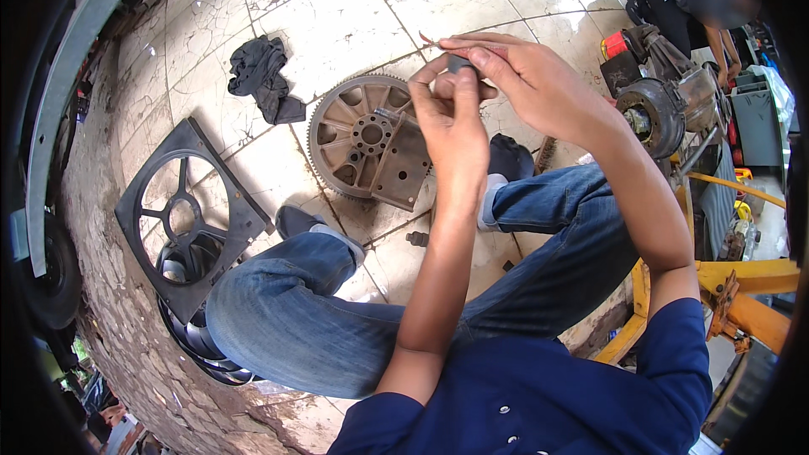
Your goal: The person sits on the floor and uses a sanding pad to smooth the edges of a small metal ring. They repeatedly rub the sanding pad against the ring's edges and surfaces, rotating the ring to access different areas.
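Both my hands are raised close together above a toothed flywheel (341, 109) lying on the tiles. Between its thumb and fingers, my left hand (451, 122) pinches a small dark grey piece (459, 64), whose kind I cannot make out. My right hand (539, 84) closes on a thin reddish strip (494, 50) right beside that piece; a narrow red end sticks out past the fingertips. Fingers hide most of both things. A flat metal plate (404, 168) with holes rests partly over the flywheel, below my left hand.
A black fan shroud (221, 234) leans at left near a dark crumpled cloth (258, 74). A small dark metal part (417, 238) lies between my feet. At right stand a greasy machine assembly (653, 114) and a yellow metal frame (750, 276). Another person (674, 8) bends over at far right.
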Available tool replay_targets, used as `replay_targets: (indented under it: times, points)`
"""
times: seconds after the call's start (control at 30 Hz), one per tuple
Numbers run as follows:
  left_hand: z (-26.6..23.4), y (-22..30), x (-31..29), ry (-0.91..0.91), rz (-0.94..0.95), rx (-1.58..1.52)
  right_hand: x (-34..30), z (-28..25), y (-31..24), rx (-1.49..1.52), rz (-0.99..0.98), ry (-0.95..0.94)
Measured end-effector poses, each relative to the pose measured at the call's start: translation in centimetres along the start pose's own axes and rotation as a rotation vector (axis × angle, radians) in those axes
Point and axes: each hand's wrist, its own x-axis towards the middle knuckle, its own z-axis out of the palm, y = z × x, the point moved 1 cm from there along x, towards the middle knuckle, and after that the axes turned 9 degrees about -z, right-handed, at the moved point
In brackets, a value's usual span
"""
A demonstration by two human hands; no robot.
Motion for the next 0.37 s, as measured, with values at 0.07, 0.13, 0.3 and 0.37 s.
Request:
replay_targets:
  times: [0.07, 0.13, 0.3, 0.37]
  points:
    - [0.4, 0.0, -0.4, -0.016, 0.005, 0.039, 0.1, -0.4, -0.7, 0.002, 0.026, -0.026]
    - [-0.1, 0.1, 0.4, 0.013, 0.092, -0.078, 0.0, 0.5, -0.5, -0.166, -0.157, 0.063]
    - [0.3, -0.3, -0.2, -0.044, 0.007, -0.045, 0.2, 0.5, 0.4, -0.148, -0.138, 0.07]
    - [0.1, -1.4, 0.0, -0.09, -0.059, -0.191, 0.4, 0.1, 0.4, -0.115, -0.036, 0.034]
